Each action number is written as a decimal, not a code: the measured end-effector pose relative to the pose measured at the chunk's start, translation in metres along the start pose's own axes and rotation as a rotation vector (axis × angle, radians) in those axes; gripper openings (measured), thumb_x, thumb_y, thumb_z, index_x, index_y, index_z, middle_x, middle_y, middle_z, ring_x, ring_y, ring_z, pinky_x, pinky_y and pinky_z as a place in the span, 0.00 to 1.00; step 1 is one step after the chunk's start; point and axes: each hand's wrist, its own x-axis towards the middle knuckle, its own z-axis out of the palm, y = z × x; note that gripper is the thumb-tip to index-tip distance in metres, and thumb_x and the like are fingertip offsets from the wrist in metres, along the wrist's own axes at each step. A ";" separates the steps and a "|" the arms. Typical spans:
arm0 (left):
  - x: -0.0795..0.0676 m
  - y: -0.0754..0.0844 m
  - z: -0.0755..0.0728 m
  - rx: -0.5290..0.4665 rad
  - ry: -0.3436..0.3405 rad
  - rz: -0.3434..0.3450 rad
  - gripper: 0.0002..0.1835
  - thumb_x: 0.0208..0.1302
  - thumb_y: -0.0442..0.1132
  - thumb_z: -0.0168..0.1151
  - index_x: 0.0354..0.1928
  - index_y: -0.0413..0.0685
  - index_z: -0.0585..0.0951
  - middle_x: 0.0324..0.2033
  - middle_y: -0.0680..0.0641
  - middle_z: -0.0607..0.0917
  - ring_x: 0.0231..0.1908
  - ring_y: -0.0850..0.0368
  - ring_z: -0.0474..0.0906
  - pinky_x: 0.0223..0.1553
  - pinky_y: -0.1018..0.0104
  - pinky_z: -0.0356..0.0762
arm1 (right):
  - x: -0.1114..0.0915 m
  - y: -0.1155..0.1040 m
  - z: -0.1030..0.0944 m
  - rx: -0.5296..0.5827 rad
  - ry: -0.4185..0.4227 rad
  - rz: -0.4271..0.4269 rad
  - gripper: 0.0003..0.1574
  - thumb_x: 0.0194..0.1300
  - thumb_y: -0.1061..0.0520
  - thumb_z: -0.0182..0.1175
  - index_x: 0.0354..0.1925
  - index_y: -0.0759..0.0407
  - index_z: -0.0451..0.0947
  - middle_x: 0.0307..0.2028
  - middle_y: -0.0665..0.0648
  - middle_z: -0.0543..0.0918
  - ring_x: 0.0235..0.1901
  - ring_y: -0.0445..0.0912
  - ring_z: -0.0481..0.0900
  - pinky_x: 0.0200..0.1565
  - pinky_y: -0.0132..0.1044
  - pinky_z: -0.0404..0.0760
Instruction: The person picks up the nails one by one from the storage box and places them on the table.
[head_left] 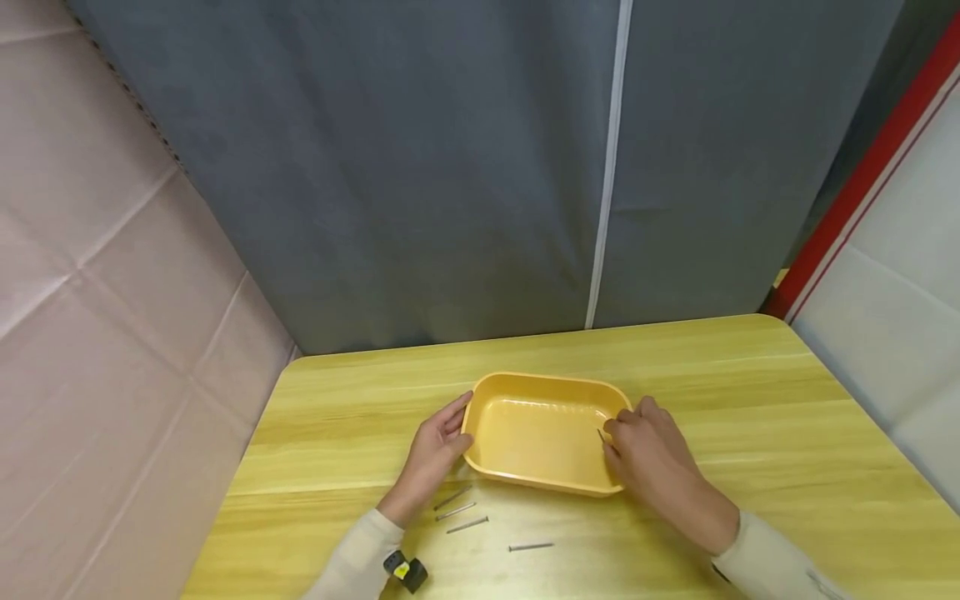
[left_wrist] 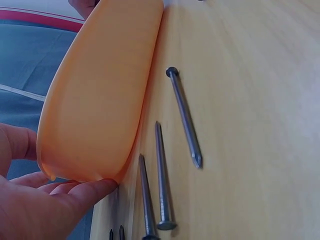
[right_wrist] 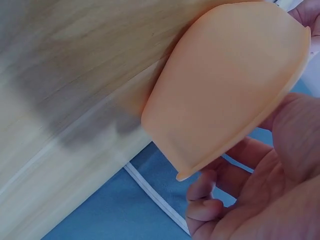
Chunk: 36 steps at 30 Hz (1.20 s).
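Note:
A yellow, rounded rectangular plastic tray (head_left: 540, 442) sits on the table. My left hand (head_left: 432, 448) grips its left end, with the thumb at the rim and the other fingers along the outer wall. Over the right end reaches my right hand (head_left: 651, 450), pinching a thin dark nail (head_left: 602, 436) whose end shows inside the tray. The right wrist view hides that nail behind the tray wall. Several loose steel nails lie on the wood near the left hand, among them one nail (left_wrist: 185, 117) apart from a close pair. Another nail (head_left: 531, 547) lies nearer the front.
The wood-grain table (head_left: 360, 408) backs onto a grey curtain (head_left: 420, 183) with a white vertical strip. Pale sheeting (head_left: 112, 333) hangs on the left, and a white panel with a red border (head_left: 862, 175) stands on the right.

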 end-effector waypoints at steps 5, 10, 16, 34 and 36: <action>0.002 -0.001 0.002 -0.010 -0.007 0.007 0.35 0.67 0.24 0.52 0.76 0.48 0.62 0.71 0.39 0.69 0.67 0.45 0.70 0.57 0.59 0.78 | 0.004 0.000 0.003 -0.007 -0.107 0.071 0.24 0.54 0.61 0.69 0.12 0.48 0.67 0.14 0.47 0.66 0.24 0.50 0.61 0.27 0.40 0.62; 0.003 -0.003 0.002 -0.011 -0.008 0.015 0.36 0.66 0.23 0.52 0.76 0.46 0.62 0.71 0.37 0.69 0.67 0.43 0.70 0.57 0.58 0.77 | 0.007 0.000 0.006 -0.013 -0.109 0.092 0.24 0.51 0.62 0.67 0.10 0.48 0.65 0.14 0.47 0.64 0.23 0.50 0.62 0.26 0.41 0.62; 0.004 -0.004 0.002 -0.032 -0.014 0.029 0.36 0.66 0.22 0.51 0.76 0.45 0.62 0.72 0.35 0.65 0.69 0.40 0.67 0.59 0.54 0.75 | 0.011 -0.001 0.008 -0.049 -0.117 0.085 0.23 0.47 0.62 0.66 0.08 0.49 0.64 0.15 0.49 0.62 0.24 0.51 0.61 0.25 0.41 0.61; 0.004 -0.004 0.003 -0.029 -0.007 0.032 0.36 0.64 0.21 0.51 0.76 0.44 0.63 0.72 0.36 0.66 0.69 0.42 0.67 0.60 0.55 0.74 | 0.019 -0.004 0.010 -0.232 -0.351 0.075 0.15 0.50 0.61 0.67 0.15 0.53 0.72 0.21 0.54 0.64 0.30 0.54 0.61 0.28 0.42 0.64; 0.005 -0.004 0.003 -0.028 -0.004 0.029 0.36 0.65 0.21 0.51 0.75 0.44 0.63 0.72 0.36 0.66 0.69 0.42 0.67 0.60 0.55 0.74 | 0.020 -0.005 0.010 -0.246 -0.385 0.071 0.13 0.48 0.65 0.64 0.16 0.53 0.72 0.22 0.55 0.64 0.31 0.54 0.61 0.29 0.41 0.63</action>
